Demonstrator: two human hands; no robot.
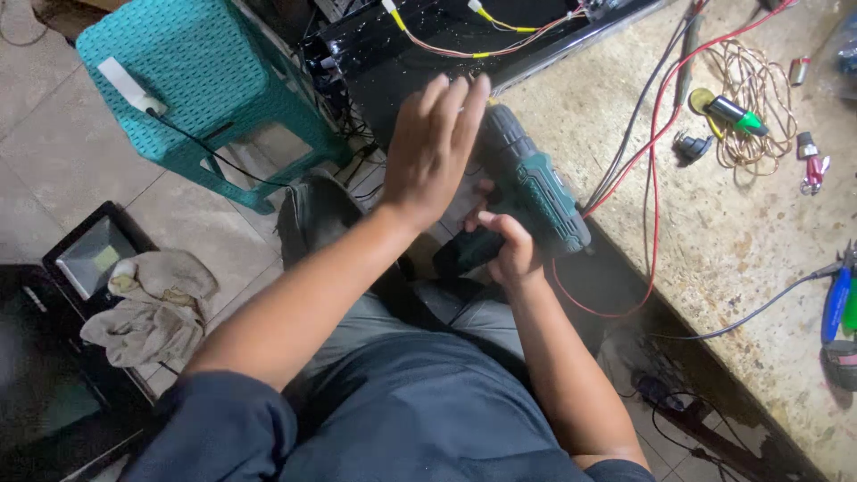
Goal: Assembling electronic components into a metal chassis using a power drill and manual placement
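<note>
Right hand (511,250) clamped on drill (527,183) grip, just off the bench (714,232) edge. Left hand (433,143) flat, fingers apart, over drill's chuck end.

Dim indoor light, brightest on the workbench (741,232); lower left falls into shadow; wide-angle edges bend.

The cordless drill (536,192) sits between both hands above the lap; the stool (192,85) stands left, the surface (741,241) right, carrying coiled wire (759,89).
</note>
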